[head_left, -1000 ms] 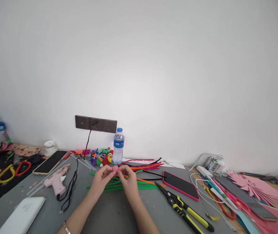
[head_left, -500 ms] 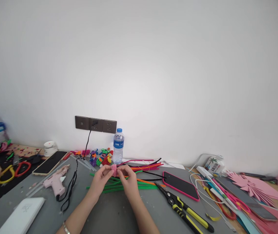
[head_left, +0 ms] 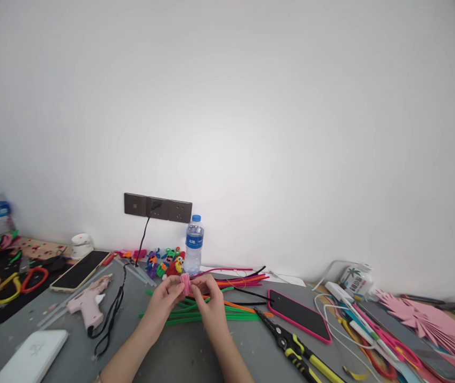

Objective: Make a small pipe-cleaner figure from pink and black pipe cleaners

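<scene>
Left hand [head_left: 163, 302] and right hand [head_left: 210, 300] pinch a small pink bundle [head_left: 186, 284] that looks light, soft and easily squashed, probably best held gently by opposite sides.

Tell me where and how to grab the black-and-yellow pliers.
Take the handles of the pliers from the near right; the right hand seems best placed once it lets go of the pink piece. The pliers lie flat on the table, slim nose pointing away and left, handles spread toward the near right, so that end likely grips best.
</scene>
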A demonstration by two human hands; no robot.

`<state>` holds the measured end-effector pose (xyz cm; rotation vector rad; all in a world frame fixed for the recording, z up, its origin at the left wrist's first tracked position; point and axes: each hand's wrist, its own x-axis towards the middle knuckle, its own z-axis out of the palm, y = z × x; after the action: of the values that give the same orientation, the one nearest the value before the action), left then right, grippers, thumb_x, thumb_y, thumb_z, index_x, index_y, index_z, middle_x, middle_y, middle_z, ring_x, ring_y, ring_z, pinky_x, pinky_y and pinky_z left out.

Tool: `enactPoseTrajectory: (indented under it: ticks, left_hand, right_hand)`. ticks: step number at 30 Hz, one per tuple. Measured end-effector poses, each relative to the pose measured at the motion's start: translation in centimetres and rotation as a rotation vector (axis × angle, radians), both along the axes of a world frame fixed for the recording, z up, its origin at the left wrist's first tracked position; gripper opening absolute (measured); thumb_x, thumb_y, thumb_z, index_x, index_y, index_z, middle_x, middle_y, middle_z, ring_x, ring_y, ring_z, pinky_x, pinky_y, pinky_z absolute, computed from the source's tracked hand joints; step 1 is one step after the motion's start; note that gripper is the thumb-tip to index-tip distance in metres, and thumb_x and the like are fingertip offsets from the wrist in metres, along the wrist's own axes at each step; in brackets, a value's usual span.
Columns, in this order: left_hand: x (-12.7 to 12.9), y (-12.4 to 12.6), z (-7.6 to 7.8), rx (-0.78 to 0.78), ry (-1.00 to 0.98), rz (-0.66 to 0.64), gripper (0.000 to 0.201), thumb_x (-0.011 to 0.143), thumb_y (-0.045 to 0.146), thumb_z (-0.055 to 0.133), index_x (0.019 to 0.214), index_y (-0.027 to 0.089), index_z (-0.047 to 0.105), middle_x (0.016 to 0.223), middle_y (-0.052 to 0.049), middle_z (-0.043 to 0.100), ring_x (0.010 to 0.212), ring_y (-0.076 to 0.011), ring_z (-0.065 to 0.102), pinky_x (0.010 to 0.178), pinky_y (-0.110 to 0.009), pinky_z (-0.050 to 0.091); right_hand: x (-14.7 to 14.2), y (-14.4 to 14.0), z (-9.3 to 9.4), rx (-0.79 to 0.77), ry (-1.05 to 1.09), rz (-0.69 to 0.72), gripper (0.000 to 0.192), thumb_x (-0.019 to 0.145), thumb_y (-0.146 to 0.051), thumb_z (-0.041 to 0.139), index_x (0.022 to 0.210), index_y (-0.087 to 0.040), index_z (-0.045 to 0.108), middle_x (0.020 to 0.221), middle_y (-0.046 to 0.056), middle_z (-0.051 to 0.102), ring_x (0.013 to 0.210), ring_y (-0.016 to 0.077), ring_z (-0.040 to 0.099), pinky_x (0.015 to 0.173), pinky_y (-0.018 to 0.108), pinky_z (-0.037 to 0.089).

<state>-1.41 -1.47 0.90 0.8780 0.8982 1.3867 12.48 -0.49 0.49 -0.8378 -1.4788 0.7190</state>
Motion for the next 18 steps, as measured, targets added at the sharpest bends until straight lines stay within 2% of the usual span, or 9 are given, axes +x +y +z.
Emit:
enactPoseTrajectory:
  ticks: [7,18]
  left_hand:
    - [-0.06,-0.08,-0.16,-0.013,-0.031,-0.022,0.035,0.063,0.042,0.081,0.085,0.017,0.07,0.08,-0.004,0.069,0.08,-0.0178,0.061,0.078,-0.029,0.051]
    - [0.2,-0.19,0.12,-0.004,-0.061,-0.005,0.031,0.062,0.039,0.083,0.076,0.017,0.068,0.075,-0.001,0.064,0.076,-0.0151,0.058,0.074,-0.025,0.051]
  right_hand:
    - [0.14,0.38,-0.41,0.051,-0.026,0.028,0.012,0.081,-0.013,0.055,0.081,-0.021,0.064,0.082,0.004,0.059,0.072,0.0172,0.055,0.062,0.026,0.045]
    - [0.21,0.08,-0.17,0.039,-0.033,0.044,0.012,0.086,-0.016,0.053,0.084,-0.021,0.063,0.082,0.003,0.058,0.073,0.017,0.056,0.064,0.026,0.045]
